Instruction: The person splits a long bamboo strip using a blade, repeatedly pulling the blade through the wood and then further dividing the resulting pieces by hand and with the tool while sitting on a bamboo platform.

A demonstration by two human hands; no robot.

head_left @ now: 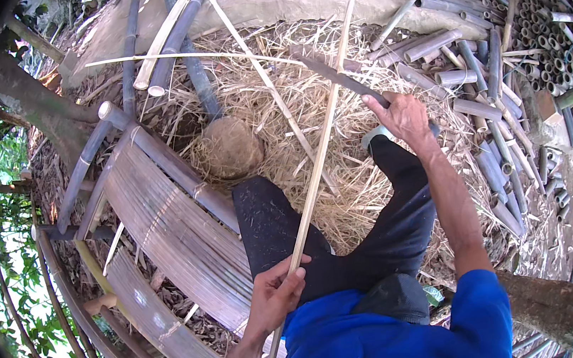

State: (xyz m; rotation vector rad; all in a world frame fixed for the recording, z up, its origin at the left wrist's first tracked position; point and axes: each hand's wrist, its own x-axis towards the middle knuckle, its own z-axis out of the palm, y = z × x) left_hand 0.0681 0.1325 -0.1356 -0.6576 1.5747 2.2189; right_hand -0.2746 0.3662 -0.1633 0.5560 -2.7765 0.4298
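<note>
While the long pale bamboo strip [320, 160] runs slantwise from the lower middle up past the top edge, it crosses the person's lap and the heap of straw-like shavings [277, 101] on the ground. The left hand [276, 298] is closed around its lower part, fingers wrapped and thumb on top, just above the dark trousers [278, 230]. The right hand [404, 118] is clenched on the handle of a long dark blade [335, 76], which lies across the strip higher up – whether the edge touches the strip there I cannot tell.

The main hazard, as I judge it, is the blade: it works over the right knee, and a slip off the thin, springy strip could carry the edge toward the leg or down toward the left hand that steadies the strip. The strip itself may twist in the grip, so a cut could run off line and split it. Its raw edges could also slice the gripping fingers if it slides through them.

Round about lie a brown coconut-like husk [229, 150], a curved seat of split bamboo slats [163, 223] to the left, and stacks of cut bamboo tubes [474, 77] to the right – loose shavings underfoot give poor footing
</note>
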